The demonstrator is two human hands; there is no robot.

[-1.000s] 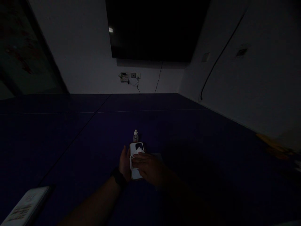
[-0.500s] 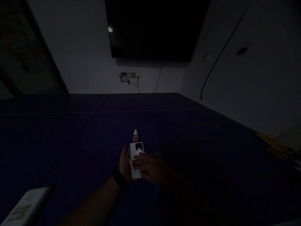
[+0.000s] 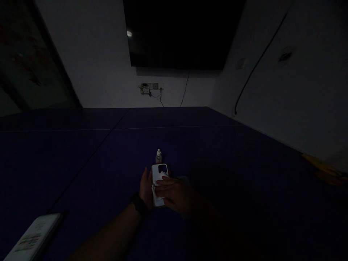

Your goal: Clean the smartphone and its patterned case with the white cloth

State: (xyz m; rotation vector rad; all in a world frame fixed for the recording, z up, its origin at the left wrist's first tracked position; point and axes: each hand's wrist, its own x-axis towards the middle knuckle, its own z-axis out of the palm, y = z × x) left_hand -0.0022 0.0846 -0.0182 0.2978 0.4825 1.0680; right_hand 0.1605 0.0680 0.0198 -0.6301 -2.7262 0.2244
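L hand grips phone; R hand clenches white cloth on it, partly hidden. Small bottle just past fingertips; dark blue table, dim wall outlets.

And the white wipe has slid down the back of the phone under the right hand, lower on the phone now, with more bare white showing beneath the dark camera patch!

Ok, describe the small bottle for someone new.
Below the wall-mounted screen, on the dark blue table, a small bottle stands upright with a white cap. It sits just beyond the white phone in the left hand, the only upright thing there.
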